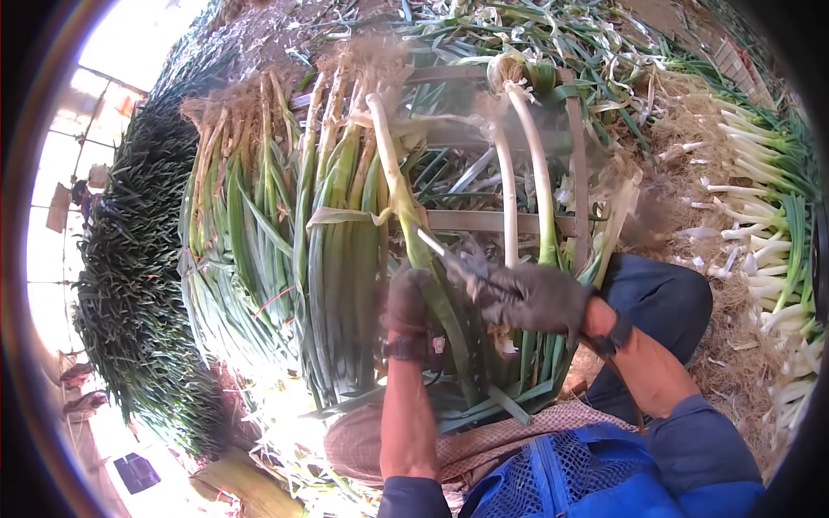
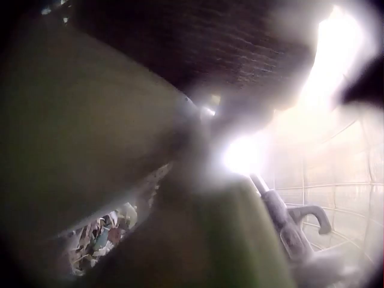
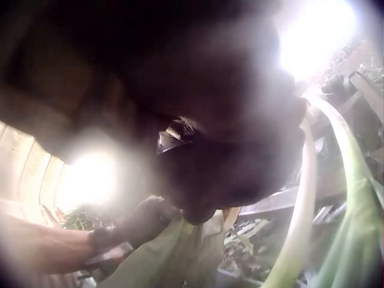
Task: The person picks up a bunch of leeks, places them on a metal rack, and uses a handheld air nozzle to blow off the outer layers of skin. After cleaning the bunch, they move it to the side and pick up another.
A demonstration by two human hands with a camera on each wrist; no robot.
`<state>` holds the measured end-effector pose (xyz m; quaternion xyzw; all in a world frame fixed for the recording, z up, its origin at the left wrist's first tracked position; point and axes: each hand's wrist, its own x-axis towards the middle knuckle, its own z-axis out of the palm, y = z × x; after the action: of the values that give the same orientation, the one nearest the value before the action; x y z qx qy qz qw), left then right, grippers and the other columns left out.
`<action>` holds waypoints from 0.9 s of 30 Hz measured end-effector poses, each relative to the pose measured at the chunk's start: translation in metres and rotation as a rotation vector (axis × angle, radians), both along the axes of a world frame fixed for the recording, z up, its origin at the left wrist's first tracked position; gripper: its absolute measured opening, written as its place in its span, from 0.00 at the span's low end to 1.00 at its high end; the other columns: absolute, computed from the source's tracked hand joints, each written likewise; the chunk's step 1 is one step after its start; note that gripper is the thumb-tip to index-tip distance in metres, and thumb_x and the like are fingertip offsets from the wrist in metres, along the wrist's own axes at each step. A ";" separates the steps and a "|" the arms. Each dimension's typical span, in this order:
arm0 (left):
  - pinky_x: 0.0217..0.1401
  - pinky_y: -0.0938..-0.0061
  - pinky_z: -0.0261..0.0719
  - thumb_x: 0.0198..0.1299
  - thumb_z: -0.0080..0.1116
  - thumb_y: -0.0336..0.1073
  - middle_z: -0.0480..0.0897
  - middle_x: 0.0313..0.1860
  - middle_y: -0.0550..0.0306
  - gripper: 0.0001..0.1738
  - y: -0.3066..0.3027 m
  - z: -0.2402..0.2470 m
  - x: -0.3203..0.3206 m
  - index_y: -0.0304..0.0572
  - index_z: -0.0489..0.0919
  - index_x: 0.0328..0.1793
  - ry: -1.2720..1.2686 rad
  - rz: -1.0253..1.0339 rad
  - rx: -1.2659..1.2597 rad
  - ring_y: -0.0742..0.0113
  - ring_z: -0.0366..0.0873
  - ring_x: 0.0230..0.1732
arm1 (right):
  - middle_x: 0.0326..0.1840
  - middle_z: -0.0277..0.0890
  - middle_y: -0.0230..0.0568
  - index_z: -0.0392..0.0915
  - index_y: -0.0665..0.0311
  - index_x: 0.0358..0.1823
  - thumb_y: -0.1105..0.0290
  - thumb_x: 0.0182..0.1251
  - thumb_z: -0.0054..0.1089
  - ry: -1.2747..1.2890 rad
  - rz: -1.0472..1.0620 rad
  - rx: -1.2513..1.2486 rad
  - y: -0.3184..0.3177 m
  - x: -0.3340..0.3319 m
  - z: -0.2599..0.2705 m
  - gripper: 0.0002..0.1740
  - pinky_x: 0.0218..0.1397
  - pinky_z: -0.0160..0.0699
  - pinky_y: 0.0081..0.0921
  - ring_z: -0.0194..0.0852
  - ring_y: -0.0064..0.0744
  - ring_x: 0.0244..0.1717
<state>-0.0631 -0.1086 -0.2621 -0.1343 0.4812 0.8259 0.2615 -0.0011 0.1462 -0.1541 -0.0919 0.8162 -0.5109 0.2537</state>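
Observation:
A leek (image 1: 393, 177) with a white stem stands tilted over the pile, its roots blurred at the top. The gloved left hand (image 1: 408, 304) grips its green leaves. Just right of it, the gloved right hand (image 1: 535, 298) holds a dark tool with a thin pale nozzle (image 1: 430, 242), close to the leek's stem. In the left wrist view the tool (image 2: 291, 234) shows a curved hook-like part; green leaf and dark glove fill much of that view. The right wrist view shows the left hand (image 3: 150, 217) at the leaves, below the dark right hand (image 3: 222, 150).
Untrimmed leeks (image 1: 246, 190) lie in a row at left, beside a tall dark-green stack (image 1: 142, 268). A rusty metal frame (image 1: 484, 222) stands behind the hands, with two white-stemmed leeks (image 1: 537, 164) at its right. Pale-stemmed leeks (image 1: 764, 250) line the far right, beside root litter.

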 end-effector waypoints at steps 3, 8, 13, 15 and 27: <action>0.43 0.67 0.88 0.58 0.51 0.34 0.84 0.42 0.52 0.26 -0.006 -0.007 0.006 0.33 0.79 0.63 -0.013 -0.007 -0.024 0.60 0.85 0.37 | 0.49 0.86 0.55 0.66 0.40 0.82 0.49 0.68 0.71 0.095 0.023 0.125 -0.006 0.008 -0.001 0.42 0.52 0.85 0.45 0.88 0.57 0.50; 0.45 0.70 0.86 0.59 0.54 0.37 0.84 0.44 0.56 0.28 -0.003 -0.003 0.010 0.34 0.79 0.66 -0.026 0.023 -0.101 0.64 0.84 0.41 | 0.48 0.86 0.62 0.76 0.51 0.73 0.48 0.70 0.65 0.254 -0.054 0.255 -0.023 -0.062 -0.025 0.33 0.55 0.84 0.53 0.87 0.61 0.48; 0.49 0.72 0.84 0.61 0.52 0.35 0.86 0.49 0.56 0.28 -0.002 -0.002 0.012 0.33 0.80 0.68 0.016 -0.001 -0.103 0.66 0.83 0.44 | 0.51 0.87 0.61 0.75 0.57 0.74 0.49 0.71 0.63 0.268 -0.017 0.448 -0.046 -0.142 -0.011 0.34 0.58 0.84 0.53 0.87 0.62 0.52; 0.50 0.72 0.82 0.62 0.52 0.33 0.86 0.50 0.56 0.28 -0.003 -0.012 0.011 0.33 0.80 0.69 0.048 -0.017 -0.120 0.67 0.83 0.44 | 0.48 0.86 0.63 0.76 0.57 0.72 0.49 0.70 0.64 0.302 -0.075 0.498 -0.059 -0.167 -0.023 0.33 0.57 0.83 0.54 0.86 0.64 0.50; 0.46 0.80 0.79 0.64 0.59 0.24 0.85 0.48 0.63 0.29 0.039 -0.025 0.033 0.37 0.78 0.74 0.172 -0.012 -0.426 0.78 0.79 0.42 | 0.46 0.88 0.56 0.80 0.44 0.68 0.48 0.66 0.67 0.340 -0.249 0.423 -0.027 -0.100 -0.045 0.29 0.55 0.84 0.52 0.87 0.61 0.48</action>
<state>-0.0300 -0.0701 -0.2873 -0.1127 0.6661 0.7124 0.1900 -0.1011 0.1188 -0.1987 -0.0203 0.9403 -0.3340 0.0624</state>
